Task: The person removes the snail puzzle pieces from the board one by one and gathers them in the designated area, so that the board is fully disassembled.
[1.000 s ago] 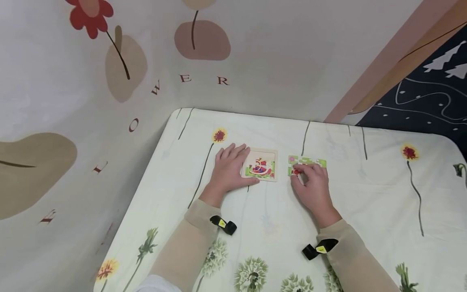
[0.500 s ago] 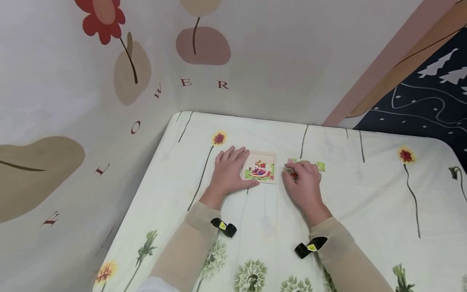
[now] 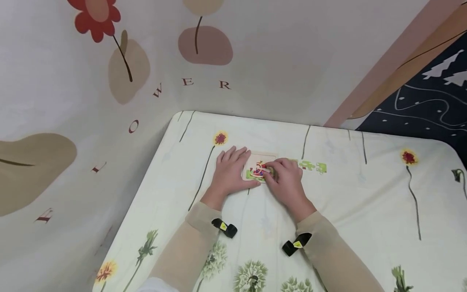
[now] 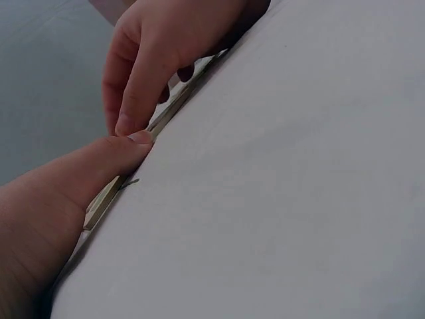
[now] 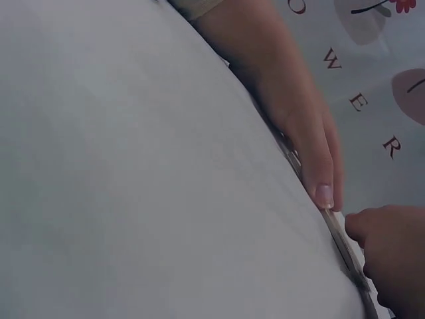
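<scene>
A small square jigsaw puzzle board [image 3: 257, 157] lies on the cloth, its lower part filled with a colourful picture in red, purple and green. My left hand [image 3: 229, 172] rests along the board's left side with fingers spread, its thumb [image 4: 129, 149] on the near edge. Over the board's right half, my right hand [image 3: 287, 180] pinches a puzzle piece [image 3: 265, 171] between thumb and index finger; the fingers mostly cover the piece. In the right wrist view, the right hand [image 5: 395, 252] shows only in part, and the board appears as a thin edge.
Several loose green puzzle pieces [image 3: 321, 167] lie to the right of the board, some partly behind the right hand. A flower-print cloth [image 3: 365, 194] covers the table. Printed walls [image 3: 277, 81] stand along the far and left sides.
My right hand has moved left from the loose pieces to the board, carrying a puzzle piece. More loose pieces now show at the right. The left hand keeps its place on the board.
</scene>
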Action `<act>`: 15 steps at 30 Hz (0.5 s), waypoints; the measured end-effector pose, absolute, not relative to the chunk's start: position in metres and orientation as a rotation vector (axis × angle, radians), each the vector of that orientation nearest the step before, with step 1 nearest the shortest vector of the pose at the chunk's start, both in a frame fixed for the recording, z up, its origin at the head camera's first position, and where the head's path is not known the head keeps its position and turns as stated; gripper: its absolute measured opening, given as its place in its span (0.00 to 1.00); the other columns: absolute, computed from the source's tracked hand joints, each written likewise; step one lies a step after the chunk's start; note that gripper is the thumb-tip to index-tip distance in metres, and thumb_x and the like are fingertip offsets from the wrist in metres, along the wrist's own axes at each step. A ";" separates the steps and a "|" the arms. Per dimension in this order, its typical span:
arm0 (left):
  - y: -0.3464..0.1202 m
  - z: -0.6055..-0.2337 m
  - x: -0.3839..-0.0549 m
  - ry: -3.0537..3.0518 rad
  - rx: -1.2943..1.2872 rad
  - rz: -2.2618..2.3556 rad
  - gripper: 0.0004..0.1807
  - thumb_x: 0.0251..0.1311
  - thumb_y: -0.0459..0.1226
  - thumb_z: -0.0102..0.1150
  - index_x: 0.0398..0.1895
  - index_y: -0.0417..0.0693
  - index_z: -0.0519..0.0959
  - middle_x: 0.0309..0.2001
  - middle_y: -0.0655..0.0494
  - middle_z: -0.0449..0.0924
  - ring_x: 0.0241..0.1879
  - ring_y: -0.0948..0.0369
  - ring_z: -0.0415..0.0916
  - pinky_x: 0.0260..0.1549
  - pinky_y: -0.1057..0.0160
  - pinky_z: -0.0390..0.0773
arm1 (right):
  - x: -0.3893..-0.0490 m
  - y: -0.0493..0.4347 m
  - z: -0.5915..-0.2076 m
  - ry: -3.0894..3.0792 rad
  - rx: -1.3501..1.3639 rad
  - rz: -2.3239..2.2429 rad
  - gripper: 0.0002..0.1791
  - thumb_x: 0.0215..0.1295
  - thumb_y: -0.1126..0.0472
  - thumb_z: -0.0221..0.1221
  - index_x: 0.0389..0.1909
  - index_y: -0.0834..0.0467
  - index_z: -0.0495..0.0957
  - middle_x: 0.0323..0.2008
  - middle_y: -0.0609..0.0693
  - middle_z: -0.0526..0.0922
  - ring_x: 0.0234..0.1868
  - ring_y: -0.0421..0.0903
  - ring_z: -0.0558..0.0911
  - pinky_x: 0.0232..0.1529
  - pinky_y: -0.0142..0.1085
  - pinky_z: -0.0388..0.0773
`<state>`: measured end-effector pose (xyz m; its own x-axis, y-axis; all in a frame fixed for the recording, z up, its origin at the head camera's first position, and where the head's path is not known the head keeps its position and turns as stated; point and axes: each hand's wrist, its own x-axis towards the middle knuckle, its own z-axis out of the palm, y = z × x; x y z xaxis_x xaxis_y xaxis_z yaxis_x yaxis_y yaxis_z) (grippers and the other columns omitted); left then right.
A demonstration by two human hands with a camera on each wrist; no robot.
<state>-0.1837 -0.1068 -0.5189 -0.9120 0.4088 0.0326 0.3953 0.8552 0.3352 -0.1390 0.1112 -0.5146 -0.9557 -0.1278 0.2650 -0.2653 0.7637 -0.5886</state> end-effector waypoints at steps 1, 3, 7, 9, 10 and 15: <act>-0.107 -0.519 -0.184 2.991 0.649 0.521 0.61 0.53 0.75 0.65 0.85 0.55 0.63 0.83 0.57 0.57 0.84 0.49 0.45 0.78 0.39 0.43 | -0.140 0.108 -0.515 -2.754 0.325 0.951 0.16 0.72 0.53 0.69 0.56 0.54 0.88 0.55 0.54 0.80 0.58 0.59 0.71 0.59 0.62 0.60; -0.107 -0.520 -0.184 2.996 0.651 0.517 0.60 0.53 0.76 0.64 0.84 0.55 0.63 0.83 0.57 0.58 0.83 0.49 0.45 0.78 0.39 0.43 | -0.142 0.103 -0.515 -2.758 0.345 0.921 0.17 0.72 0.52 0.69 0.56 0.54 0.87 0.56 0.54 0.80 0.57 0.59 0.71 0.57 0.60 0.62; -0.107 -0.521 -0.185 3.003 0.645 0.522 0.60 0.53 0.76 0.63 0.84 0.56 0.64 0.83 0.57 0.58 0.83 0.49 0.45 0.78 0.39 0.42 | -0.145 0.096 -0.516 -2.780 0.339 0.876 0.19 0.70 0.53 0.68 0.59 0.55 0.86 0.57 0.54 0.79 0.57 0.60 0.71 0.58 0.60 0.63; -0.106 -0.522 -0.185 3.006 0.645 0.524 0.59 0.53 0.75 0.63 0.84 0.56 0.64 0.83 0.58 0.58 0.83 0.49 0.45 0.78 0.38 0.42 | -0.146 0.093 -0.515 -2.797 0.331 0.871 0.20 0.70 0.54 0.67 0.60 0.55 0.85 0.58 0.55 0.78 0.58 0.60 0.71 0.60 0.61 0.62; -0.106 -0.522 -0.185 3.007 0.646 0.525 0.59 0.53 0.75 0.63 0.84 0.56 0.64 0.83 0.58 0.58 0.83 0.49 0.45 0.78 0.38 0.42 | -0.147 0.092 -0.515 -2.805 0.328 0.872 0.20 0.71 0.54 0.66 0.61 0.55 0.85 0.58 0.55 0.78 0.58 0.60 0.70 0.60 0.61 0.62; -0.105 -0.524 -0.184 3.008 0.643 0.521 0.59 0.53 0.75 0.65 0.84 0.56 0.64 0.83 0.58 0.58 0.83 0.49 0.45 0.78 0.39 0.42 | -0.147 0.090 -0.514 -2.829 0.322 0.900 0.21 0.75 0.59 0.61 0.66 0.57 0.83 0.57 0.56 0.77 0.57 0.60 0.70 0.59 0.61 0.61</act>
<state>-0.1845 -0.1053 -0.5238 -0.9147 0.4013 0.0473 0.3938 0.8593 0.3264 -0.1471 0.0897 -0.5139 -0.9648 -0.1564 0.2114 -0.2498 0.7962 -0.5511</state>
